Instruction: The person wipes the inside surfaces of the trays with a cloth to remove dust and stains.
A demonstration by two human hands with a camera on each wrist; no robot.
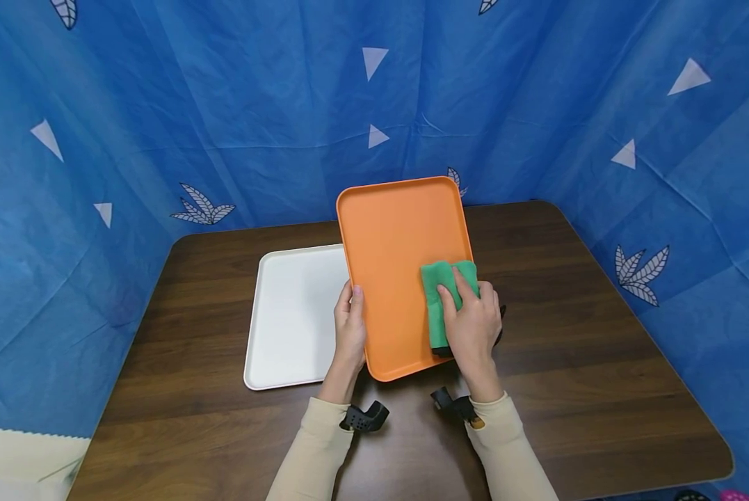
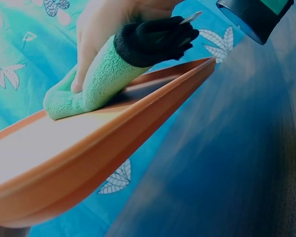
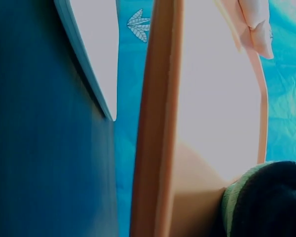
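An orange tray [image 1: 399,229] is held up at a tilt over the table. My left hand [image 1: 350,334] grips its left rim, thumb on the inner side. On the right part of the tray, my right hand [image 1: 474,323] holds a folded green cloth [image 1: 437,306] against the surface. The left wrist view shows the cloth [image 2: 98,84] bunched in the fingers, its black end sticking out over the tray [image 2: 113,133]. In the right wrist view, fingertips of the left hand [image 3: 259,29] show at the far rim. The left palm is hidden.
A white tray [image 1: 293,320] lies on the brown wooden table [image 1: 587,348], partly covered by the orange one. Something dark [image 1: 501,325] shows beside the right hand, too little to identify. Blue patterned curtains [image 1: 255,83] hang behind and at both sides.
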